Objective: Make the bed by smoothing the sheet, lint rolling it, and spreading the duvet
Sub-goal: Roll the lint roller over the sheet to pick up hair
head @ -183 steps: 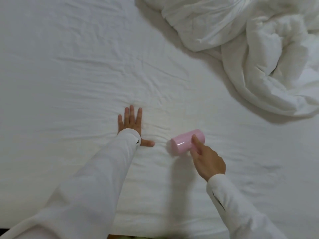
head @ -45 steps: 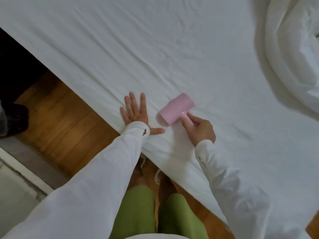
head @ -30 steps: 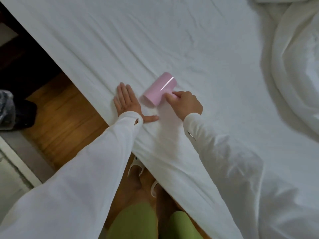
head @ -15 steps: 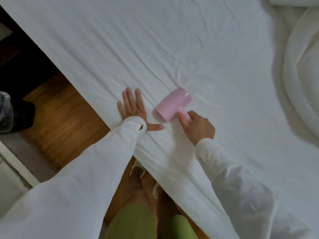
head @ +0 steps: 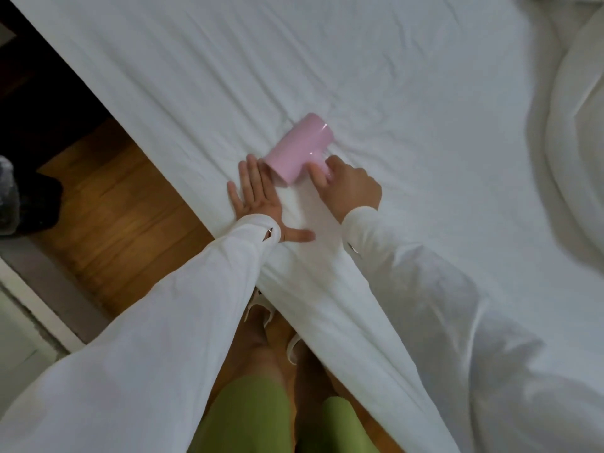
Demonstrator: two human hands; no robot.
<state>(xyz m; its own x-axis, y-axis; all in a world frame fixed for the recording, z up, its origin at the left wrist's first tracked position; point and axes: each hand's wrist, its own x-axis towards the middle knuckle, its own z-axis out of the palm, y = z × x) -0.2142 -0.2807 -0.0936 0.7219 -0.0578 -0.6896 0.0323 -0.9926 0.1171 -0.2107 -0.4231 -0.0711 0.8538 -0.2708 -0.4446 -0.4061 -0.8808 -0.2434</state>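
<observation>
A white sheet [head: 376,76] covers the bed, creased around the middle. My right hand [head: 346,188] grips the short handle of a pink lint roller [head: 299,148] whose drum lies on the sheet near the bed's left edge. My left hand [head: 258,199] presses flat on the sheet right beside the roller, fingers straight and thumb spread to the right. The bunched white duvet [head: 575,152] lies along the right side of the bed.
The bed's edge runs diagonally from upper left to lower right. Wooden floor [head: 111,204] lies beside it, with a dark object [head: 23,197] at the far left. My legs in green trousers [head: 248,416] stand against the hanging sheet.
The roller has travelled forward over the sheet and its drum now sits close against my left fingers. My left hand stays pressed flat near the bed's edge.
</observation>
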